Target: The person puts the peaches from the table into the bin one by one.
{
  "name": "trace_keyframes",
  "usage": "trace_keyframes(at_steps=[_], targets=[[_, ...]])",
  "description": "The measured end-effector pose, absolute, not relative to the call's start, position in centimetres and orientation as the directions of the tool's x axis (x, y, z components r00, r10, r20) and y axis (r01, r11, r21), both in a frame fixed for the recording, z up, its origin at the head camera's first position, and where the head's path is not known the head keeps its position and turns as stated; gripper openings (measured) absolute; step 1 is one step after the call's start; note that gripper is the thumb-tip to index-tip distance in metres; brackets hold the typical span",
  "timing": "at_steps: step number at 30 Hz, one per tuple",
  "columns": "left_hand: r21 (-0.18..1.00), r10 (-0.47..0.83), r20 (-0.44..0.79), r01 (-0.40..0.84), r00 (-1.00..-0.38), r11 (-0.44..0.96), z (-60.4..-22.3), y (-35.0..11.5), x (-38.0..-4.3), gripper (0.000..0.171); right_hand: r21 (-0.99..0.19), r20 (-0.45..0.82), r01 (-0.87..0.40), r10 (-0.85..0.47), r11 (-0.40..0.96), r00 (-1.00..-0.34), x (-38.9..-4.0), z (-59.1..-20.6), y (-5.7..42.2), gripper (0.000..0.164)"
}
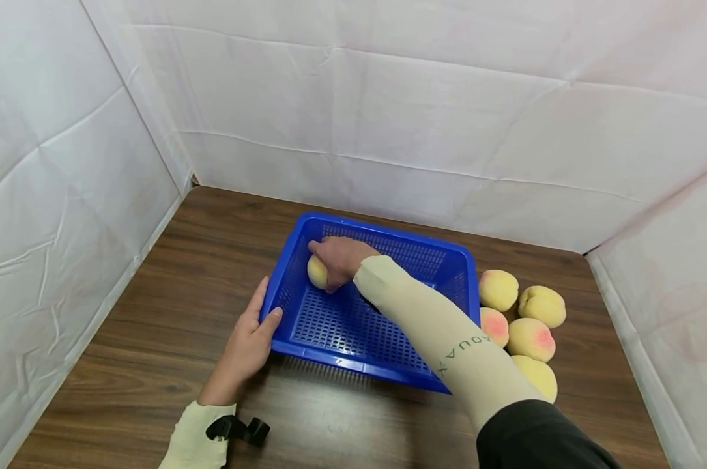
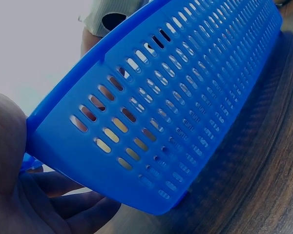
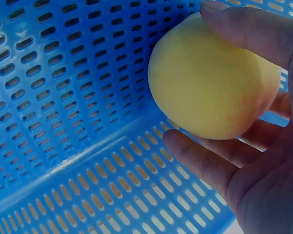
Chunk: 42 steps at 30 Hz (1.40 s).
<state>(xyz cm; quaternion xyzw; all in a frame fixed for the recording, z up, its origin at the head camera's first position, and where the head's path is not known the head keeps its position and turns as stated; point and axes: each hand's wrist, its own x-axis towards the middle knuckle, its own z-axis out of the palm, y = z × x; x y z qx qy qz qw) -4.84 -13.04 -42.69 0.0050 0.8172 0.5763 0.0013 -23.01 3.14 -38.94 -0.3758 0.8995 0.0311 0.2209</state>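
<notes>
Gripping a round yellow peach (image 1: 316, 272) at centre-left, likely light, best held mid-girth, the right hand (image 1: 343, 258) curls its fingers; the left hand (image 1: 253, 335) pinches a blue plastic basket (image 1: 330, 357).

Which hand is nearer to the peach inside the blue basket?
Right. The right hand holds the peach inside the blue basket, while the left hand grips the basket's left side, apart from the peach.

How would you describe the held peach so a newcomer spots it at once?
Find the blue basket on the brown table. Inside, near its left end, the right hand grips a yellow peach. The other visible peaches sit outside, by the right end.
</notes>
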Motion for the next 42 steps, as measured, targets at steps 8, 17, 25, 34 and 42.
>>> trace_keyframes(at_steps=[8, 17, 25, 34, 42], targets=[[0.936, 0.014, 0.007, 0.012, -1.0, 0.352, -42.8, -13.3, -4.9, 0.06, -0.11, -0.423, -0.699, -0.67, 0.706, -0.61, -23.2, -38.4, 3.1, 0.067], [0.934, 0.003, 0.025, 0.025, -1.0, 0.356, -42.6, -13.2, -4.9, 0.06, -0.101, -0.415, -0.718, -0.685, 0.689, -0.599, -23.4, -38.3, 3.1, 0.063], [0.943, 0.018, -0.016, -0.009, -1.0, 0.334, -41.8, -13.1, -4.9, 0.06, -0.097, -0.404, -0.727, -0.694, 0.68, -0.596, -23.5, -37.9, 3.2, 0.061], [0.938, 0.012, -0.015, -0.01, -1.0, 0.346, -42.3, -13.2, -5.1, 0.06, -0.105, -0.395, -0.732, -0.704, 0.673, -0.591, -23.6, -37.1, 3.3, 0.061], [0.937, 0.008, -0.006, -0.003, -1.0, 0.35, -42.5, -13.3, -5.4, 0.059, -0.127, -0.388, -0.733, -0.714, 0.668, -0.583, -23.8, -36.7, 3.2, 0.061]])
